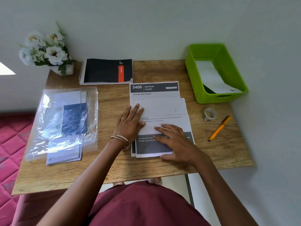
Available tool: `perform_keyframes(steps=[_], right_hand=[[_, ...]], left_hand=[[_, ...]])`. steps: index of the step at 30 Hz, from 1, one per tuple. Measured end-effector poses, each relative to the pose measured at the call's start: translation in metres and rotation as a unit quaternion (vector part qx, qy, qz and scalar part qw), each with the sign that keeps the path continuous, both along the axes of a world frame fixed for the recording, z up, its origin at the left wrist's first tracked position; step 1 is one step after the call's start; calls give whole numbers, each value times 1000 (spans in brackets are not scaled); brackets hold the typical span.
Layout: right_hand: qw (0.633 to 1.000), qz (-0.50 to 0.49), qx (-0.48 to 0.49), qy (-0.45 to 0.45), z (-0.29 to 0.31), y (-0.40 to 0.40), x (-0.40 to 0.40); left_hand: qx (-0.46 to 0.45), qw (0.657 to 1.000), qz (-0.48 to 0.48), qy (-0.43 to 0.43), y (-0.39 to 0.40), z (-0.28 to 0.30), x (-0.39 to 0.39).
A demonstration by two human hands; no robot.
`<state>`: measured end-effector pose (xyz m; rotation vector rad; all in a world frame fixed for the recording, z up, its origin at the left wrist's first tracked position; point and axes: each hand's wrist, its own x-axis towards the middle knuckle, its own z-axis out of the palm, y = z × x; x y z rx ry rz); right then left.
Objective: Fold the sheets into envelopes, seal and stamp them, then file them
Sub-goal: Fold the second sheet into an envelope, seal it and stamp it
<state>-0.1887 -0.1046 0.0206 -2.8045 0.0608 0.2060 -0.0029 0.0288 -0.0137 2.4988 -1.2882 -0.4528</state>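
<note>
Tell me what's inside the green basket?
The green basket holds one white folded paper, leaning up against the back wall. A dark patch shows beneath its near end. Whatever else lies under the paper is covered.

I see even, soft daylight, moderately bright. Glare whitens the plastic bag point(61, 121) near the table's point(114, 168) left edge. Faint shadows sit under both forearms. Wide-angle distortion bends the table's edges outward; the flowers point(44, 49) look slightly soft.

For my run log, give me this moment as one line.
stage: folding | left hand: flat on printed sheets | right hand: pressing fold | green basket: one white paper inside
</note>
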Motion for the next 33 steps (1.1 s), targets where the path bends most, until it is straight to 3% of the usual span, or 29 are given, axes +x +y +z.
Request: perform_keyframes(steps=[6, 10, 15, 17, 19, 22, 33], right_hand=[[993, -77, 52, -76, 31, -17, 2], [974, -122, -90, -171, 27, -27, 20], [965, -200, -120, -115, 1, -24, 40], [972, -207, -83, -76, -4, -17, 45], [973, -216, -52, -66, -10, -9, 49], [971, -224, -35, -76, -18, 0, 51], [951, -299, -43, -65, -16, -49, -3]], left_hand=[[-71, 991, 34, 107, -2, 6, 9], [-147, 970, 75, 180, -2, 8, 9], [-197, 917, 147, 313, -4, 13, 12], [-149, 947, 99, 267, -3, 15, 13], [-74, 983, 31, 164, -2, 15, 12], [-36, 998, -21, 56, 0, 3, 12], [-13, 998, -23, 51, 0, 1, 13]])
